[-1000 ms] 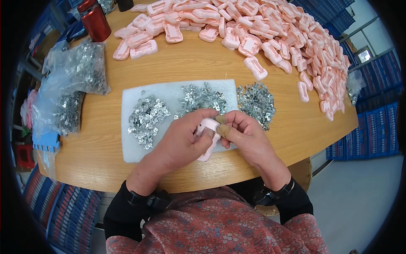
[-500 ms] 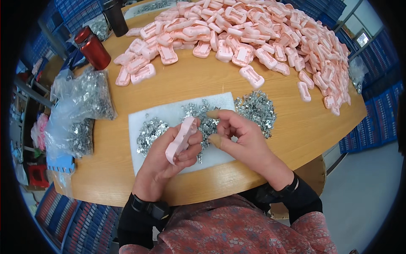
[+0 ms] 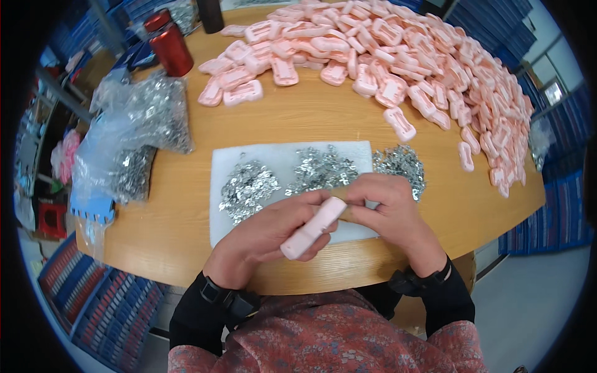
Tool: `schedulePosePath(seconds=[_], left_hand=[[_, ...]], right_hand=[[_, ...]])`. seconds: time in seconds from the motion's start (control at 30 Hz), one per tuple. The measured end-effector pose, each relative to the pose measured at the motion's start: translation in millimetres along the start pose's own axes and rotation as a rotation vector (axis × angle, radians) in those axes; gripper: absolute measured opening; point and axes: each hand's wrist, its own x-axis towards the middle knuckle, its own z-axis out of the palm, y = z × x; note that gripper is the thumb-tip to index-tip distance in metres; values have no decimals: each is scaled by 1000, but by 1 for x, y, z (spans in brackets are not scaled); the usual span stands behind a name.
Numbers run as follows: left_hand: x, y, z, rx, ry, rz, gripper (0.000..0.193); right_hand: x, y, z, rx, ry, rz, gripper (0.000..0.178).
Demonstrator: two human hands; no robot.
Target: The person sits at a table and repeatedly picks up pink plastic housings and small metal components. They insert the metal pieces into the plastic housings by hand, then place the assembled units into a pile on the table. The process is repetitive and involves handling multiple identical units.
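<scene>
My left hand (image 3: 267, 233) is closed round a pale pink plastic shell (image 3: 313, 230), holding it tilted on edge above the near part of a white foam pad (image 3: 283, 160). At the shell's upper end, my right hand (image 3: 390, 205) has its thumb and forefinger pinched together, touching or nearly touching it. Tan finger covers are on that thumb and forefinger. Whatever lies in the pinch is hidden. Beyond my hands, small shiny metal pieces lie in a left heap (image 3: 249, 186) and a middle heap (image 3: 323, 166) on the pad. A third heap (image 3: 401, 165) sits at its right edge.
A large pile of similar pink shells (image 3: 373, 46) covers the far and right side of the wooden table (image 3: 298, 121). Clear bags of metal pieces (image 3: 158, 112), a red bottle (image 3: 171, 53) and a dark bottle (image 3: 210, 15) stand left. Blue racks (image 3: 112, 298) are below.
My left hand has moved right and turned the shell over toward my right hand. The right fingers, apart before, now pinch together at the shell's end. The view has shifted slightly.
</scene>
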Motion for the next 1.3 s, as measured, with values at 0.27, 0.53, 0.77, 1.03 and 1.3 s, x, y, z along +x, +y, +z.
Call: schedulePosePath(seconds=[0.27,0.53,0.77,1.03,1.3], left_hand=[[-41,-44,-3,188,247,146,53],[-75,-74,-32,-257,255,253,45],[-80,-79,-42,-172,148,165,36],[-78,-84,-49,-257,104,234,32],[-78,-86,-49,-226,96,274,48]], right_hand=[[1,-21,-2,52,-358,152,25],[51,-9,44,-316,-149,50,16],[58,-6,47,-366,-197,90,17],[52,-9,59,-491,-168,156,15],[49,-15,57,-207,-147,415,12]])
